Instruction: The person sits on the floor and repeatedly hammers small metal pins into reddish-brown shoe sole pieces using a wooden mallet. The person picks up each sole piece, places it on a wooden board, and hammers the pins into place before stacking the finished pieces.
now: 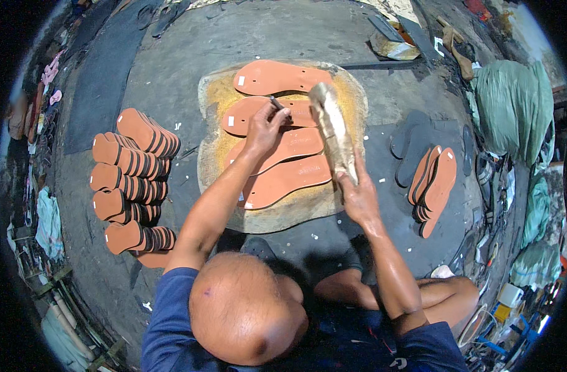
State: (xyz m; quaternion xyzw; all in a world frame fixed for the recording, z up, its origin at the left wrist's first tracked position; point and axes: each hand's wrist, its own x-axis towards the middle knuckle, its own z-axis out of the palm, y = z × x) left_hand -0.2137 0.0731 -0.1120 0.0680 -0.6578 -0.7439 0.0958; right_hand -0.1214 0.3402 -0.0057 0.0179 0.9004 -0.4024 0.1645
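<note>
Four-sided pale wooden block (277, 221) with a yellowish worn top lies in front of me, bearing several orange flip-flop soles. The farthest sole (274, 77) shows small dark holes and a white tag. On the second sole (239, 116), my left hand (266, 127) is closed round a short dark punch (276, 103), held near the sole's middle; its lower tip is hidden. My right hand (360, 199) grips a long, worn, pale club (334, 127), slightly blurred, over the soles' right ends. Two nearer soles, a third (296, 146) and a fourth (290, 181), lie below my left wrist.
Stacked orange and black soles (125, 155) stand in rows at the left. A smaller pile of soles (438, 186) lies right, beside a dark sole (407, 146). A green sack (513, 108) bulges at the far right. My bent leg (448, 297) is at the lower right.
</note>
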